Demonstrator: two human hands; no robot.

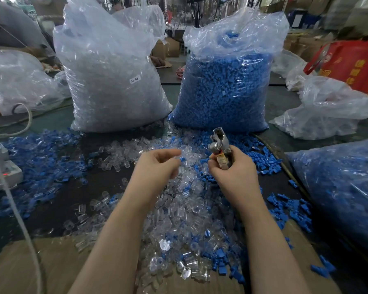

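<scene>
Metal hand tool (pixel 219 143) above a parts-strewn factory workbench (pixel 102 187): right hand (pixel 232 172) grips it upright, left hand (pixel 155 166) pinches a small plastic piece (pixel 179 158).

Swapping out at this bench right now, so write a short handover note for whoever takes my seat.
Left hand: pinches a small clear-and-blue piece at its fingertips; it is blurred.
Right hand: grips a metal hand tool, head pointing up.
Things: loose clear caps are heaped between the forearms, with loose blue plugs to the right. Behind them stand a bag of clear caps and a bag of blue plugs.
Done: the mixed heap at the left looks like joined pieces, but I cannot be sure.
Left: most loose parts and both bags, by the look of it.
</scene>
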